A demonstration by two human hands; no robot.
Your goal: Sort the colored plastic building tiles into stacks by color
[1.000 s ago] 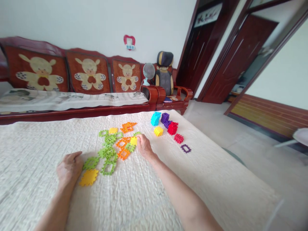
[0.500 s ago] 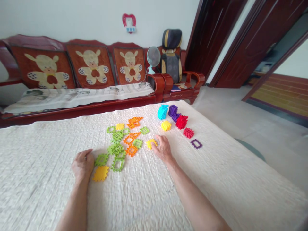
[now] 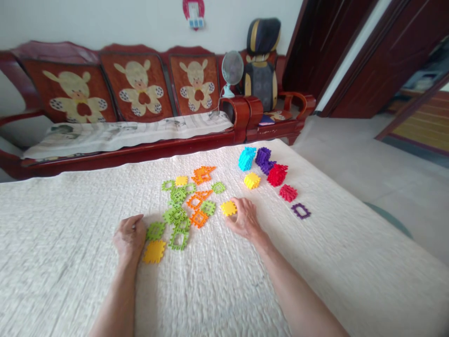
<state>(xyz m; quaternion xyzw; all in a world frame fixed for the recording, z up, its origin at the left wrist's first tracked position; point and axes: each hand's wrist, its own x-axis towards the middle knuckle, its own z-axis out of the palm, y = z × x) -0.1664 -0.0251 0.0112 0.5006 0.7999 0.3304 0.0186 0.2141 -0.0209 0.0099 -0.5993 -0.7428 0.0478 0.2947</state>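
Observation:
My right hand [image 3: 244, 219] rests on the white quilted cloth, its thumb and fingers curved round the right side of a yellow square interlocking tile [image 3: 228, 208]. My left hand [image 3: 130, 236] lies loosely closed on the cloth, with no tile showing in it. Just right of it are a green tile [image 3: 155, 230] and a flat yellow-orange tile [image 3: 154, 252]. Between my hands spreads a loose group of overlapping green tiles [image 3: 175, 215]. Orange tiles [image 3: 199, 218] lie along that group's right side, some with open centres.
Beyond my right hand stand a yellow stack [image 3: 251, 180], a light-blue stack [image 3: 247, 158], purple tiles [image 3: 263, 157] and two red stacks [image 3: 277, 175]. A purple frame tile [image 3: 300, 211] lies near the right edge. Behind the table is a wooden sofa [image 3: 140, 149] with a small fan [image 3: 232, 69].
My right thumb has moved off the top of the yellow tile to its near side, so more of the tile shows. The left hand stays beside the green tile. The view has shifted slightly.

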